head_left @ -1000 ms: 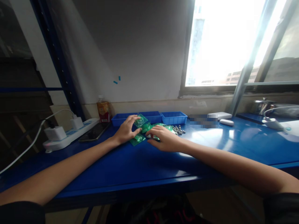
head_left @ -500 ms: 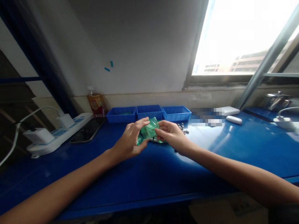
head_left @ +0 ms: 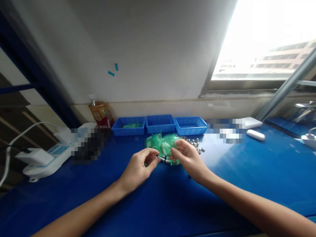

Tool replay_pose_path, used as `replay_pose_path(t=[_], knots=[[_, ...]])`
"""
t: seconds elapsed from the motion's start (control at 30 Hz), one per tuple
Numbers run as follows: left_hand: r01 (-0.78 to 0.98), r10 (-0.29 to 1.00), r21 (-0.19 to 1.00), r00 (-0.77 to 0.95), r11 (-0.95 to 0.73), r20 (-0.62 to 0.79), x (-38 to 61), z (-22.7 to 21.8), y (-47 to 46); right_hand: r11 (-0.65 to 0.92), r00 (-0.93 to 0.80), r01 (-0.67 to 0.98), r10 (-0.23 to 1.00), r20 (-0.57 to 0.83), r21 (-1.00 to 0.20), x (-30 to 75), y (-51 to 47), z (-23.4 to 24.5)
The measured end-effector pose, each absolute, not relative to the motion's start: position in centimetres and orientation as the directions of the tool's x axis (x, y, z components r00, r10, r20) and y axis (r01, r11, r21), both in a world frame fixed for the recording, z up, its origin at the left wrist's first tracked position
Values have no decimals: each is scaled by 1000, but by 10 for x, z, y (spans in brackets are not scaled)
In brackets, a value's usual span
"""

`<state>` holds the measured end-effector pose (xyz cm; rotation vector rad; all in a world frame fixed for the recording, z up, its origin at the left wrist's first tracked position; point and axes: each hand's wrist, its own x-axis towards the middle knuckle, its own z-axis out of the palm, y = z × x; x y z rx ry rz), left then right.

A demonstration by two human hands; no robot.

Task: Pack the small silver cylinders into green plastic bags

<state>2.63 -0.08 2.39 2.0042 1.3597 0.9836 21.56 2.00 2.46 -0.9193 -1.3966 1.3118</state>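
A crinkled, see-through green plastic bag point(head_left: 165, 144) with small pale pieces inside lies in front of the blue bins. My right hand point(head_left: 189, 159) pinches its right side between thumb and fingers. My left hand point(head_left: 140, 166) is curled at the bag's lower left, thumb and index finger close together on its edge. Small white and black pieces point(head_left: 161, 159) show beneath the bag, between both hands. Several small metal fittings point(head_left: 197, 144) are heaped just beyond my right hand, partly hidden by it.
Three blue bins stand in a row by the wall: the left bin point(head_left: 128, 131) holds green packets, beside a middle bin point(head_left: 160, 128) and a right bin point(head_left: 191, 131). A drink bottle point(head_left: 100, 113) and a power strip point(head_left: 61, 154) are leftward. A white case point(head_left: 256, 135) lies rightward.
My left hand has come down from the bag's upper left to its lower edge, its fingers closing. The bag sits lower and flatter, with my right hand still on it. The view has shifted slightly.
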Motion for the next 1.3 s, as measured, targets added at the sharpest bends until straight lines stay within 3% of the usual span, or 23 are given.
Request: replay_pose_path(t=[0.17,0.43,0.57,0.7,0.83,1.0,1.17,1.3], knots=[[643,858,568,374,-514,352,19,13,3,186,-295,-59,935,195,-981,211,14,18],[786,791,349,269,-509,549,9,16,4,236,-265,-48,934,240,-970,209,0,23],[739,779,349,367,-576,509,9,32,-2,331,-297,-20,899,322,-943,208,-3,24],[659,717,303,557,-689,419,8,39,-6,475,-266,193,868,420,-858,212,1,21],[624,745,414,606,-662,278,14,41,-10,553,-253,328,832,493,-766,216,1,23],[532,865,685,366,-498,344,22,49,-14,628,-310,368,778,547,-686,217,-6,33],[387,903,830,317,-402,290,22,52,-12,637,-314,367,771,554,-678,216,-9,35],[306,928,891,266,-337,260,25,48,-13,583,-293,326,811,507,-744,215,-10,35]])
